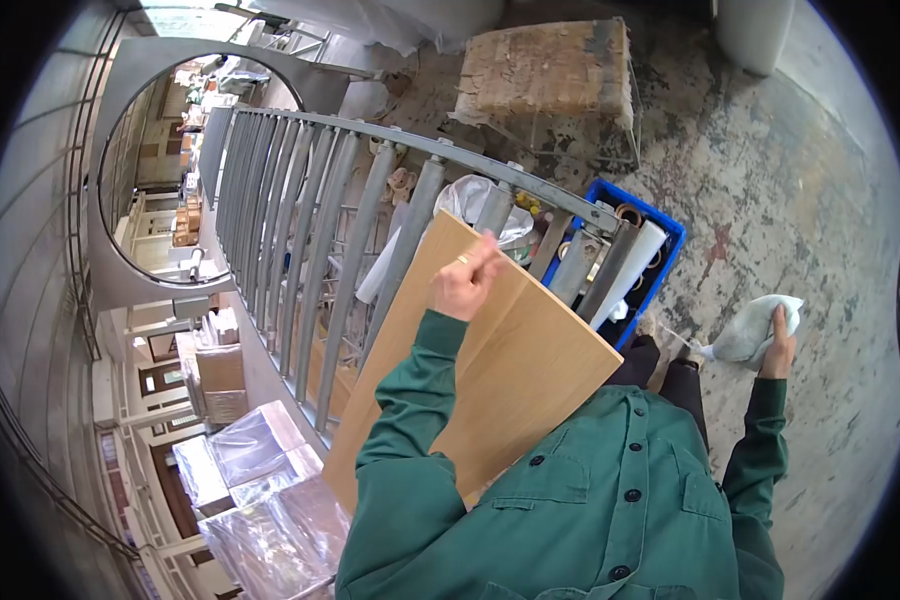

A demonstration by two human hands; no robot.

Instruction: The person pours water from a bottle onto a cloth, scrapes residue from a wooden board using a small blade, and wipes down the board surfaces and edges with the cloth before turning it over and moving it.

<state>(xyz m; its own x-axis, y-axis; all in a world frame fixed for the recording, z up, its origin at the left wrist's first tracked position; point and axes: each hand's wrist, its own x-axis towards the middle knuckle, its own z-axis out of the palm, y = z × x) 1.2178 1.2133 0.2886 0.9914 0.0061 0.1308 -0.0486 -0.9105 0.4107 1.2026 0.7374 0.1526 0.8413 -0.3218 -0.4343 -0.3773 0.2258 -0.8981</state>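
Note:
A light wood-grain panel lies slantwise over the roller conveyor, its near side close to my green shirt. My left hand, with a ring on one finger, is over the panel near its far edge. Its fingers are curled closed; whether they grip the edge or something small is hidden. Out to the right, my right hand is closed round a whitish, cloth-like bundle. A narrow tip sticks out of the bundle's left end, above the floor.
A blue crate with rolls and other items stands at the conveyor's end. Beyond it is a worn, board-topped stand. Plastic-wrapped boxes are stacked at lower left. A large round-framed opening surrounds the conveyor's far end.

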